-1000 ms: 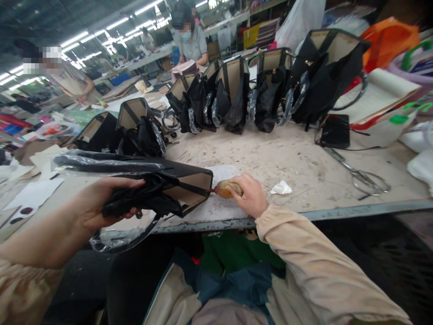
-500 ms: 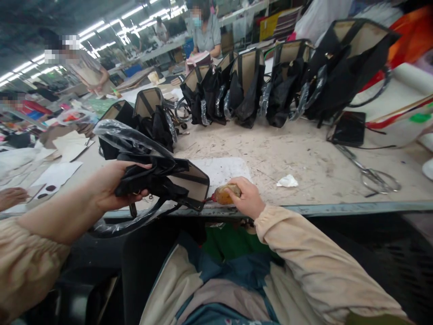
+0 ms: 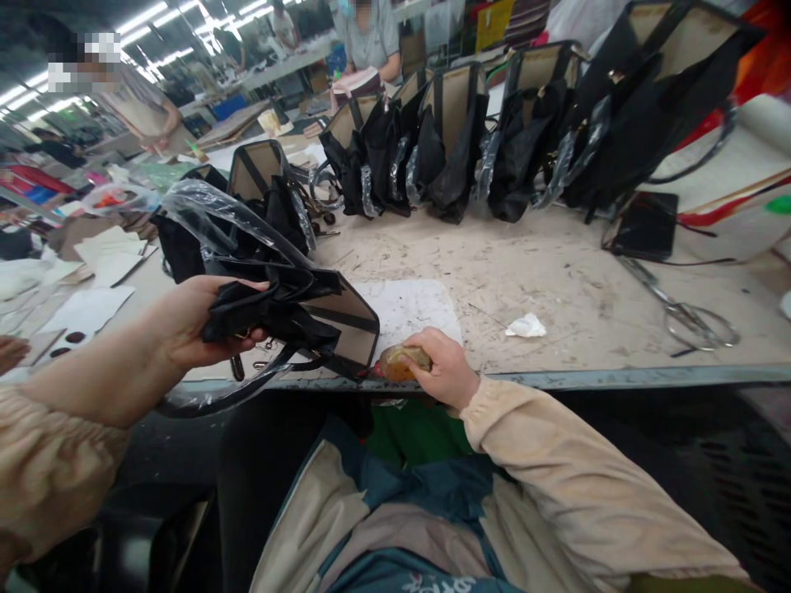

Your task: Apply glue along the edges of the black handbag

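Note:
My left hand [image 3: 207, 325] is closed on the bunched black cloth of a handbag [image 3: 349, 321], holding it tilted on its side over the table's front edge. The bag's tan inner panel with dark edging faces right, and its handles are wrapped in clear plastic. In my right hand [image 3: 442, 366] is a small squeeze bottle [image 3: 403, 363] with amber liquid and a red tip, fingers wrapped round it. The red tip points left and meets or nearly meets the bag's lower corner; exact contact cannot be made out.
Several black handbags [image 3: 454, 140] stand in a row at the back of the table [image 3: 432, 255]. Scissors [image 3: 685, 309], a black phone-like slab [image 3: 646, 224] and crumpled white paper [image 3: 525, 325] lie at right. Another person's hand [image 3: 12, 352] shows at far left.
The bottle and my right hand have shifted slightly left and down along the bag's edge. The view has moved a little; my left hand keeps its hold.

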`<move>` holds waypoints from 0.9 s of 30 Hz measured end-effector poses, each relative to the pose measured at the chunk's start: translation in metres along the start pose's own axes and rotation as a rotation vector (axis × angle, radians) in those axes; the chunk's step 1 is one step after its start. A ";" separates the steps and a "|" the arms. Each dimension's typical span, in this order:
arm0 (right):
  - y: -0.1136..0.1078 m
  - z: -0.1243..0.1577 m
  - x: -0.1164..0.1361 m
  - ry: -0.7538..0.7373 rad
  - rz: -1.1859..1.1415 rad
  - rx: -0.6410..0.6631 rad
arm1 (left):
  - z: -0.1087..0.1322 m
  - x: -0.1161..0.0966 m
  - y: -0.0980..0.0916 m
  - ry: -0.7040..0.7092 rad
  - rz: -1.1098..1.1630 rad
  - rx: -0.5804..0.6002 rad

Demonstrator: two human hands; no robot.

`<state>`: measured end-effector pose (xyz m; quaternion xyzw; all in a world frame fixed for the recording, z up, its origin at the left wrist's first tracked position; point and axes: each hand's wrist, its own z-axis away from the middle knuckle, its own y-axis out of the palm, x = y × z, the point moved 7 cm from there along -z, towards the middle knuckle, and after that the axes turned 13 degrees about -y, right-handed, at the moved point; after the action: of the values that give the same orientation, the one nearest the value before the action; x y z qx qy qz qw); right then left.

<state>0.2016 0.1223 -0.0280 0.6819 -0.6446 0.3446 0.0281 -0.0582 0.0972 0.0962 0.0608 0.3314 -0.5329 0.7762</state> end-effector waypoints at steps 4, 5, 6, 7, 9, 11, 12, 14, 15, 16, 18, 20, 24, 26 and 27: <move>0.006 0.001 0.006 -0.046 0.009 0.077 | 0.002 0.001 0.002 0.003 -0.016 0.002; 0.006 0.001 0.007 -0.057 0.021 0.097 | 0.003 0.001 0.002 0.006 -0.015 0.004; 0.005 0.000 0.008 -0.067 0.036 0.110 | 0.003 0.001 0.003 0.011 -0.009 0.008; 0.003 0.000 0.008 -0.076 0.050 0.113 | 0.003 0.001 0.003 0.015 -0.002 0.014; -0.001 0.000 0.007 -0.087 0.076 0.098 | 0.004 0.002 0.004 0.019 0.011 0.024; -0.005 -0.001 0.005 -0.087 0.098 0.082 | 0.004 0.003 0.003 0.018 0.015 0.027; -0.006 -0.002 0.003 -0.081 0.108 0.077 | 0.004 0.003 0.003 0.017 0.015 0.027; -0.008 -0.002 -0.002 -0.062 0.130 0.063 | 0.002 0.004 0.002 0.012 0.016 0.033; -0.009 -0.003 -0.005 -0.054 0.139 0.052 | 0.002 0.004 0.002 0.011 0.020 0.042; -0.010 -0.003 -0.006 -0.048 0.146 0.039 | 0.001 0.004 0.002 0.011 0.024 0.049; -0.011 -0.003 -0.008 -0.041 0.152 0.016 | -0.001 0.004 0.002 0.009 0.030 0.067; -0.011 -0.003 -0.007 -0.037 0.143 0.016 | -0.001 0.004 0.004 0.011 0.034 0.074; -0.004 0.001 -0.002 -0.033 0.099 0.067 | 0.001 0.004 0.007 -0.005 0.033 0.066; -0.003 0.001 -0.001 -0.037 0.089 0.069 | 0.002 0.005 0.007 -0.024 0.062 0.057; -0.004 0.001 -0.002 -0.038 0.092 0.065 | 0.001 0.005 0.006 -0.035 0.094 0.049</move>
<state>0.2053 0.1241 -0.0281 0.6584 -0.6643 0.3531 -0.0223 -0.0510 0.0950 0.0926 0.0859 0.3015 -0.5045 0.8045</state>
